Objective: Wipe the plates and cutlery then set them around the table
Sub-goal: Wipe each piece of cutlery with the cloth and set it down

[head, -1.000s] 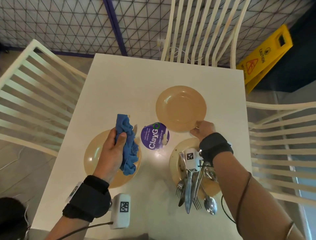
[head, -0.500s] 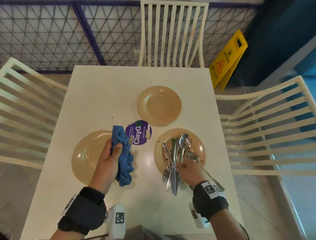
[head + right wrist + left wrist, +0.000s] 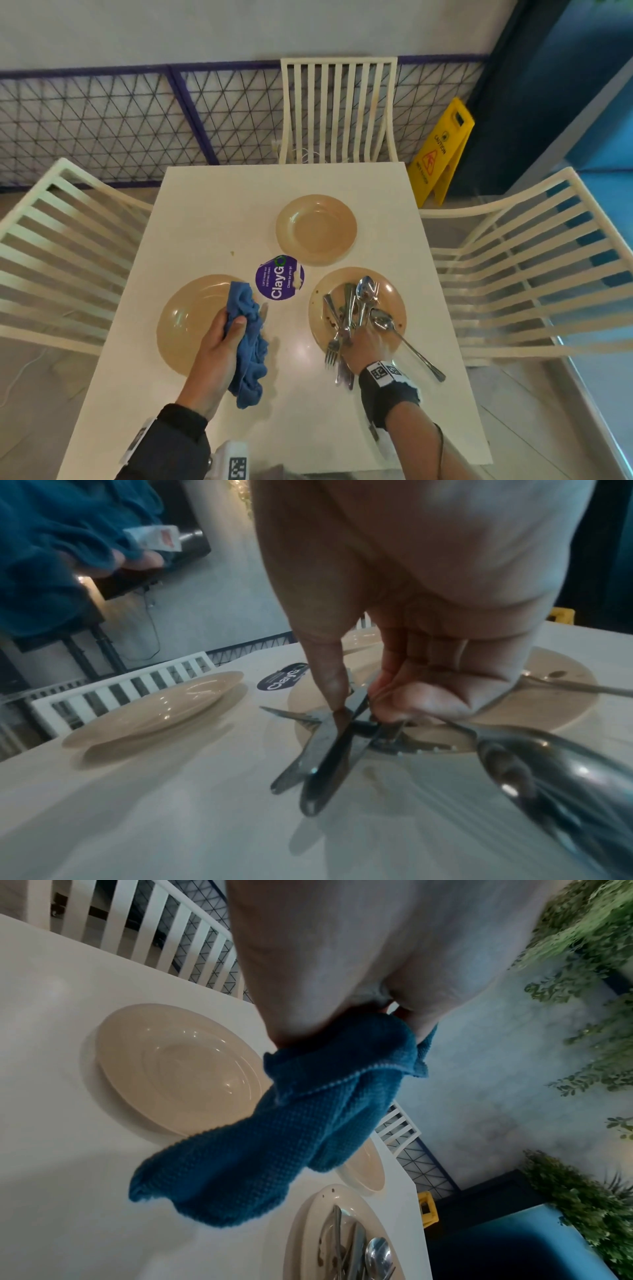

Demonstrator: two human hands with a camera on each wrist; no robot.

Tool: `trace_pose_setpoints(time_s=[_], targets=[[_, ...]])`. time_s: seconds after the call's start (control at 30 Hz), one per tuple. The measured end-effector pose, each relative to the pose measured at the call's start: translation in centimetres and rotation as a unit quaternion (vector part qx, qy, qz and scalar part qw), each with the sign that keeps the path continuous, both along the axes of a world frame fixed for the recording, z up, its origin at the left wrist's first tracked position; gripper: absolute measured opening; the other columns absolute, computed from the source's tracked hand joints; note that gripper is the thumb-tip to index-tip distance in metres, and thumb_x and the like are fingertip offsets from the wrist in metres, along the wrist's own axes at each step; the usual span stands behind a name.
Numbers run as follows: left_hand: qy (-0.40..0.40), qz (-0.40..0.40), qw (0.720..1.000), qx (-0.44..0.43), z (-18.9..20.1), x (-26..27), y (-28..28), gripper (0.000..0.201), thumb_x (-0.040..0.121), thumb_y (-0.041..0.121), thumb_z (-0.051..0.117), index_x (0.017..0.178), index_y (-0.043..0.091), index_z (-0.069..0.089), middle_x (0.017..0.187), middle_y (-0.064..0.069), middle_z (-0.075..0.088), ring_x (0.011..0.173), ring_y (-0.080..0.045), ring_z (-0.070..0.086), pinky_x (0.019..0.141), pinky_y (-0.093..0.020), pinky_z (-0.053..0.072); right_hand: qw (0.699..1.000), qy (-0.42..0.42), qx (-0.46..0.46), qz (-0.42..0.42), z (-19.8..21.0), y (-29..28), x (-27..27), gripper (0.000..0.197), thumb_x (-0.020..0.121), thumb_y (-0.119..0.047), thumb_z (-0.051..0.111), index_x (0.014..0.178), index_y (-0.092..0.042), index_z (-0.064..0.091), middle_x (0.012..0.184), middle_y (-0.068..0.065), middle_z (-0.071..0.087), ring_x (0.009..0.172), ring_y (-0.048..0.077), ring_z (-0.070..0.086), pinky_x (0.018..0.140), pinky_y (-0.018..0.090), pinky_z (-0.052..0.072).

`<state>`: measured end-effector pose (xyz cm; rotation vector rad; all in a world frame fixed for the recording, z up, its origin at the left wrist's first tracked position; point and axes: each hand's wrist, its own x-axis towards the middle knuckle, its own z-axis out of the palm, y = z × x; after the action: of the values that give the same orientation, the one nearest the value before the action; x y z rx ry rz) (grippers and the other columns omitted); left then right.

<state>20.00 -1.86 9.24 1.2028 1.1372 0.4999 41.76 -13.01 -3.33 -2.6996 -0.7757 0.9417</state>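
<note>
Right hand [image 3: 363, 346] pinching cutlery [image 3: 349, 315] on dirty plate [image 3: 394, 301]; lift bundle level toward cloth [image 3: 248, 339] gripped by left hand [image 3: 219, 346].

Bare tabletop [image 3: 212, 212] beyond plates [image 3: 316, 229]

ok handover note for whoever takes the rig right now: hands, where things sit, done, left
Left hand grips the blue cloth above the near-left plate.
Right hand grips the cutlery bundle on the soiled near-right plate; one spoon lies loose across its rim.
Far plate sits bare by the far chair.
Done: nothing visibly finished; wiping cannot be judged.
Left: wipe cutlery and soiled plate, then lay the settings.
</note>
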Motion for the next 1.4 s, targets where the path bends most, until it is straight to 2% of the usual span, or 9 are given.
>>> trace_pose_setpoints(time_s=[0.07,0.17,0.4,0.57,0.9,1.07,1.2,1.3,1.4], targets=[[0.001,0.001,1.000,-0.004,0.2,-0.5,-0.2,0.027,0.107,0.024,0.043,0.128,0.033,0.059,0.121,-0.004,0.070,0.107,-0.022,0.070,0.090,-0.038,0.054,1.000,0.020,-0.007,-0.021,0.1,0.3,0.2,0.027,0.097,-0.039,0.054,0.108,-0.016,0.062,0.092,0.001,0.065,0.082,0.021,0.065,0.075,0.034,0.056],[-0.004,0.000,1.000,-0.015,0.5,-1.5,-0.2,0.027,0.108,0.025,0.042,0.128,0.026,0.060,0.115,-0.021,0.069,0.095,-0.031,0.071,0.080,-0.042,0.058,0.997,0.055,-0.019,-0.053,0.4,0.8,0.3,0.030,0.095,-0.038,0.057,0.110,-0.013,0.065,0.096,0.003,0.066,0.081,0.023,0.063,0.072,0.031,0.052],[0.009,-0.007,1.000,-0.009,0.7,-3.8,0.8,0.027,0.107,0.026,0.043,0.128,0.032,0.060,0.120,-0.001,0.072,0.106,-0.026,0.072,0.100,-0.049,0.053,0.997,0.026,-0.038,-0.064,1.8,2.3,-0.4,0.029,0.091,-0.033,0.063,0.114,-0.016,0.063,0.090,0.001,0.063,0.078,0.022,0.060,0.067,0.029,0.045],[0.006,-0.011,1.000,-0.014,0.9,-5.2,1.6,0.026,0.107,0.026,0.043,0.124,0.036,0.060,0.122,0.001,0.072,0.109,-0.022,0.070,0.097,-0.040,0.054,0.995,0.008,-0.066,-0.079,1.9,3.3,-1.4,0.028,0.090,-0.025,0.064,0.117,-0.018,0.062,0.096,0.004,0.064,0.088,0.025,0.063,0.082,0.035,0.054],[0.011,-0.025,0.999,-0.037,-0.3,-6.5,3.6,0.025,0.107,0.028,0.044,0.123,0.037,0.061,0.122,0.003,0.071,0.115,-0.019,0.067,0.107,-0.044,0.048,0.991,-0.013,-0.060,-0.123,2.2,2.9,-1.6,0.020,0.093,-0.026,0.064,0.101,-0.008,0.068,0.091,0.005,0.066,0.079,0.024,0.060,0.072,0.031,0.050],[-0.013,-0.034,0.995,-0.088,-0.7,-5.3,4.5,0.030,0.107,0.032,0.042,0.125,0.024,0.064,0.120,-0.003,0.073,0.115,-0.024,0.067,0.105,-0.043,0.048,0.990,0.003,-0.058,-0.127,3.2,2.4,-1.6,0.018,0.096,-0.019,0.054,0.097,-0.009,0.068,0.091,0.006,0.065,0.083,0.023,0.062,0.075,0.031,0.051],[-0.055,-0.064,0.989,-0.120,0.0,-3.3,5.1,0.034,0.106,0.034,0.042,0.122,0.016,0.065,0.116,-0.010,0.074,0.110,-0.026,0.070,0.097,-0.042,0.050,0.986,0.043,0.051,-0.151,5.8,1.0,-2.3,0.023,0.092,-0.012,0.055,0.073,-0.015,0.068,0.074,0.002,0.066,0.073,0.020,0.063,0.067,0.030,0.054],[-0.096,-0.092,0.981,-0.139,0.2,-1.1,5.0,0.042,0.103,0.043,0.048,0.130,0.013,0.060,0.124,-0.019,0.069,0.113,-0.032,0.067,0.106,-0.054,0.047,0.944,0.125,0.227,-0.202,10.0,0.5,-4.9,0.016,0.096,-0.007,0.057,0.087,-0.003,0.070,0.073,0.002,0.065,0.065,0.010,0.060,0.053,0.013,0.046],[-0.109,-0.125,0.979,-0.122,0.1,1.4,4.1,0.054,0.094,0.052,0.053,0.135,0.016,0.055,0.122,-0.010,0.069,0.114,-0.028,0.065,0.105,-0.051,0.047,0.890,0.245,0.325,-0.207,13.5,0.8,-7.2,0.015,0.101,-0.011,0.054,0.096,-0.003,0.066,0.074,0.010,0.062,0.064,0.019,0.060,0.060,0.026,0.055]])
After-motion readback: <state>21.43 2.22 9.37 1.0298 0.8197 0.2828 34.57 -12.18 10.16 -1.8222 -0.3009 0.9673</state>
